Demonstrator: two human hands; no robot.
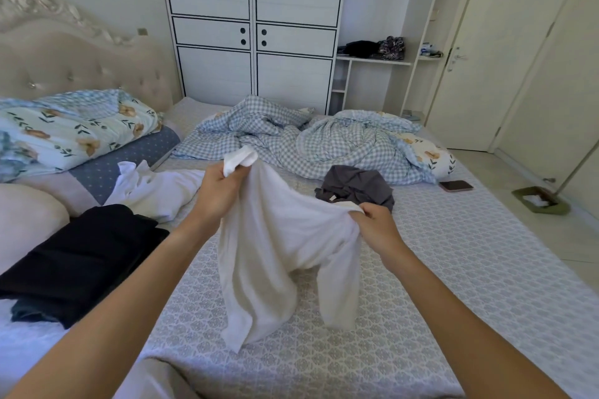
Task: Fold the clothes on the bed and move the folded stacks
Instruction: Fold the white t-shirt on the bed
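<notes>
A white garment [275,246] hangs above the bed [437,269], held up by both hands. My left hand [220,188] grips its upper edge, higher and further away. My right hand [376,223] pinches the other edge, lower and to the right. The cloth's lower folds droop onto the patterned sheet. A folded black garment [81,259] lies on the left, partly over a dark blue piece [29,311]. Another white garment [155,188] lies crumpled behind my left arm. A dark grey garment [356,186] sits bunched beyond my right hand.
A rumpled checked blue duvet [291,139] covers the far part of the bed. Floral pillows [64,129] lean at the headboard on the left. A phone [455,185] lies near the right edge. A dustpan [539,201] stands on the floor; the wardrobe [252,26] stands behind.
</notes>
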